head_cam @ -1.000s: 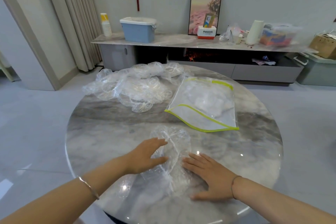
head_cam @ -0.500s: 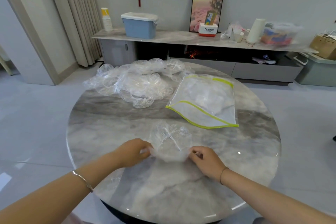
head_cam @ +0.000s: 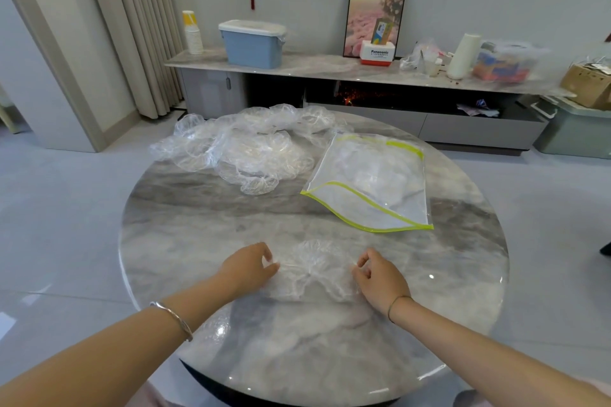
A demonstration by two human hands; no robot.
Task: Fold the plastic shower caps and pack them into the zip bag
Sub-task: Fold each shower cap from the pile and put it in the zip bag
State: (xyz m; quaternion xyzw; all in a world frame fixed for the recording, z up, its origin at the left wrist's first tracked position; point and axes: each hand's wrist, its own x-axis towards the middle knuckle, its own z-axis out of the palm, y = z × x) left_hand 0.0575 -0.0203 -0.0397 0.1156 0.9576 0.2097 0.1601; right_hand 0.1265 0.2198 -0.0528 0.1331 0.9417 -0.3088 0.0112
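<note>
Both hands are drawn into narrow pinches on one cap (head_cam: 314, 271). The left hand (head_cam: 246, 269) nips its left edge between thumb and fingers, and the right hand (head_cam: 380, 279) does the same on the opposite edge. Taken from two sides like that, the film lies spread on the table (head_cam: 198, 235) between them. I take it the gathered rim is being pulled out so a fold will lie clean, and that folding of this one has barely begun. The cap sits close to the near edge, straight in front of the person, where both arms reach it easily.

Further off to the right, the bag (head_cam: 373, 175) lies flat, near enough for a single reach once the cap is folded. Further off to the left is the pile (head_cam: 251, 152) of loose caps, apart from the bag. I judge these are the ones not yet folded.

Much here is hard to read. Clear film on pale marble all but vanishes. The cap's near edge melts into the reflections, so I cannot say whether it is one layer or already doubled. The fingertips are tucked out of sight, so how much film each pinch has caught is unclear. Something cloudy shows inside the bag, likely packed caps, but I cannot count them, nor tell whether the zip is open. The pile cannot be counted either. Both forearms are cut off at the bottom of the view.
</note>
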